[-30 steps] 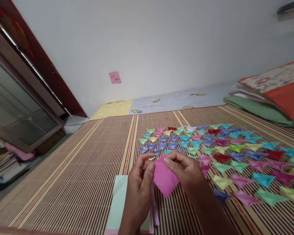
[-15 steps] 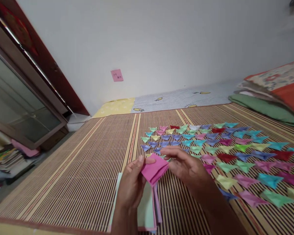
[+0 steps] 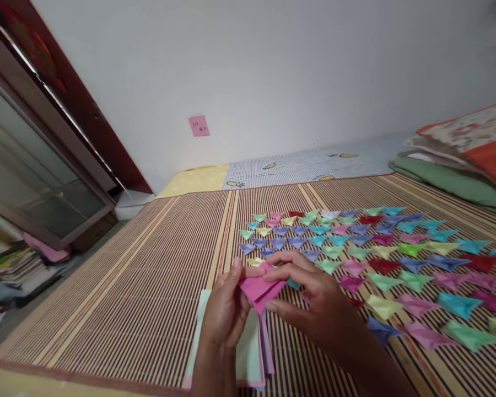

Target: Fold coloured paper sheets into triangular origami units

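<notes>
Left hand [image 3: 227, 306] pinches pink paper [image 3: 253, 286], thumb toward viewer, fingers behind. Right hand [image 3: 308, 284] has its fingers parted, fingertips against the paper's right side, thumb at its lower right edge; can't tell if it grips or only presses. Paper is a small folded piece, flap edge slanting across the front, one corner pointing down, held up between both hands over the striped mat [image 3: 144, 270].

Below the left wrist: paper stack [image 3: 248, 361], pale green on top, pink and purple edges sticking out on its right. Left forearm crosses it, so the middle is hidden; left and right edges show.

Room: wide stretch of mat left of the stack, out to the mat's left edge. Narrow strip between stack and right forearm. Right side tight: rows of folded shapes [image 3: 412, 250], mixed colors, run from just beyond the hands out to the right. Blue one [image 3: 382, 331] just beside right forearm.

Mat's far edge meets a patterned sheet [image 3: 291, 165] along the wall [image 3: 273, 71]; green cloth [image 3: 446, 181] lies at the far right corner.
</notes>
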Demonstrator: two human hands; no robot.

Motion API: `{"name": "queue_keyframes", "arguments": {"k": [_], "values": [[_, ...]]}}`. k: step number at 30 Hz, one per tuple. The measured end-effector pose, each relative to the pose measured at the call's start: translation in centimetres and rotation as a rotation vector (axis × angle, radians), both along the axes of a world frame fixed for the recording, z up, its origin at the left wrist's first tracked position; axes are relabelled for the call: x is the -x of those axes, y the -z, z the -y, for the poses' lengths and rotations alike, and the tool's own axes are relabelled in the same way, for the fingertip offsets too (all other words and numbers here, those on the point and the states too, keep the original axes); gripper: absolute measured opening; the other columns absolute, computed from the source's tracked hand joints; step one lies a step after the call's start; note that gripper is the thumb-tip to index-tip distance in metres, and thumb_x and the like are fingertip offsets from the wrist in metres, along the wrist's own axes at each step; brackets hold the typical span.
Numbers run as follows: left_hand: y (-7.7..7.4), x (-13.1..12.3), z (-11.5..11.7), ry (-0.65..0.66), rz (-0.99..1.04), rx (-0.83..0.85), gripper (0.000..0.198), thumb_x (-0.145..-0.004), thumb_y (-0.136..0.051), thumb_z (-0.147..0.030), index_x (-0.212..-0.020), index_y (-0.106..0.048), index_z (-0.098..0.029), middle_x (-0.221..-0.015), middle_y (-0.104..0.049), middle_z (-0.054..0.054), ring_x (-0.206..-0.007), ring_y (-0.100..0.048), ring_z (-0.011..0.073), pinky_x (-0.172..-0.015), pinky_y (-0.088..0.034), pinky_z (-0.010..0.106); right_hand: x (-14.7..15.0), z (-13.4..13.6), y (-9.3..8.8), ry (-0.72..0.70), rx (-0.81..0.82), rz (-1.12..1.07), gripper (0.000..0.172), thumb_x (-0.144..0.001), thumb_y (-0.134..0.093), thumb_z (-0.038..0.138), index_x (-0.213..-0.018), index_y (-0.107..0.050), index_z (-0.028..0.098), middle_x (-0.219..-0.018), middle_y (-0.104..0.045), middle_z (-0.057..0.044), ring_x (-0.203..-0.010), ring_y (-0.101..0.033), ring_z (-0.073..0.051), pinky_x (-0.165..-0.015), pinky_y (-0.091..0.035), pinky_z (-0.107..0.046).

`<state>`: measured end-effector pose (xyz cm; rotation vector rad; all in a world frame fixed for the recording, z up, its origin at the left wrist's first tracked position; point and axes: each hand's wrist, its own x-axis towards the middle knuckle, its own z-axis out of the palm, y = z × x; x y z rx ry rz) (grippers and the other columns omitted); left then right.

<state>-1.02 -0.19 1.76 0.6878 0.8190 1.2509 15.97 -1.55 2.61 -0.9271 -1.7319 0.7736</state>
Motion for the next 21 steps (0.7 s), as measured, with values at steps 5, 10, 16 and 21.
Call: {"name": "queue_keyframes", "arguments": {"k": [5, 10, 16, 21], "values": [[0.26, -0.08, -0.1, 0.014, 0.0, -0.008, 0.046, -0.078, -0.082, -0.053, -0.079, -0.081, -0.007, -0.078, -0.079, 0.016, -0.08, -0.077, 0.0279, -0.068, -0.06, 0.032, 0.03, 0.0, 0.18, 0.009, -0.038, 0.024, 0.031, -0.08, -0.081, 0.014, -0.106, -0.075, 0.029, -0.119, -0.067, -0.004, -0.111, -0.066, -0.024, -0.098, -0.052, -0.038], [0.41, -0.08, -0.18, 0.008, 0.019, 0.014, 0.046, -0.075, -0.085, -0.053, -0.077, -0.081, -0.007, -0.073, -0.078, 0.014, -0.074, -0.075, 0.0257, -0.067, -0.059, 0.031, -0.11, -0.02, 0.3, 0.035, -0.035, 0.036, 0.013, -0.087, -0.075, 0.02, -0.1, -0.075, 0.025, -0.117, -0.068, -0.005, -0.111, -0.066, -0.024, -0.096, -0.051, -0.038], [0.55, -0.26, -0.03, 0.044, -0.01, -0.003, 0.046, -0.076, -0.084, -0.054, -0.074, -0.081, -0.008, -0.067, -0.076, 0.012, -0.068, -0.073, 0.023, -0.066, -0.056, 0.031, -0.09, -0.08, 0.34, 0.056, -0.033, 0.029, 0.011, -0.096, -0.064, 0.025, -0.096, -0.075, 0.025, -0.109, -0.07, -0.005, -0.105, -0.067, -0.024, -0.092, -0.05, -0.04], [0.62, -0.31, -0.06, 0.03, -0.025, 0.003, 0.046, -0.075, -0.084, -0.054, -0.074, -0.08, -0.008, -0.066, -0.075, 0.01, -0.066, -0.072, 0.0219, -0.066, -0.055, 0.031, -0.2, -0.23, 0.58, 0.097, -0.094, 0.057, 0.012, -0.095, -0.062, 0.022, -0.095, -0.074, 0.025, -0.106, -0.07, -0.005, -0.103, -0.067, -0.023, -0.09, -0.05, -0.039]]}}
